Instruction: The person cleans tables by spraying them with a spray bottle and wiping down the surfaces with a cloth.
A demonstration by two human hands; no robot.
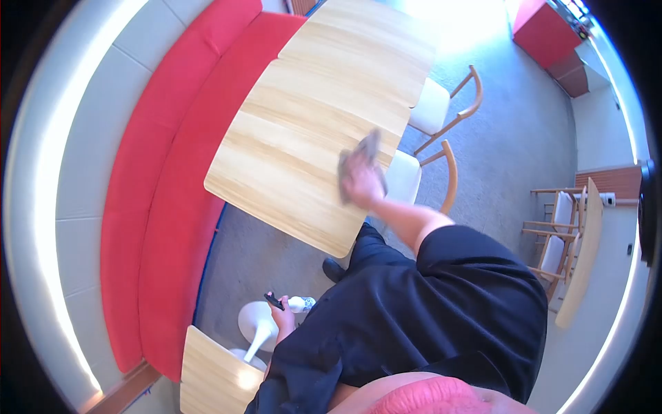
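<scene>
A grey-brown cloth [370,146] lies bunched on the light wooden table [296,152], near its right edge. My right hand [362,181] presses down on it and grips it, with the arm stretched out; hand and cloth are both blurred by motion. Low at my other side, my left hand [281,319] is closed around a spray bottle [301,304] with a black trigger head and a white body with a patterned label. The bottle is held tilted, away from the table, and my fingers partly hide it.
A long red bench [186,172] runs along the left side of the table. White-seated wooden chairs [407,178] stand close at the right edge. A second wooden table [217,376] and a white pedestal base [258,331] are at lower left. More chairs [553,255] stand far right.
</scene>
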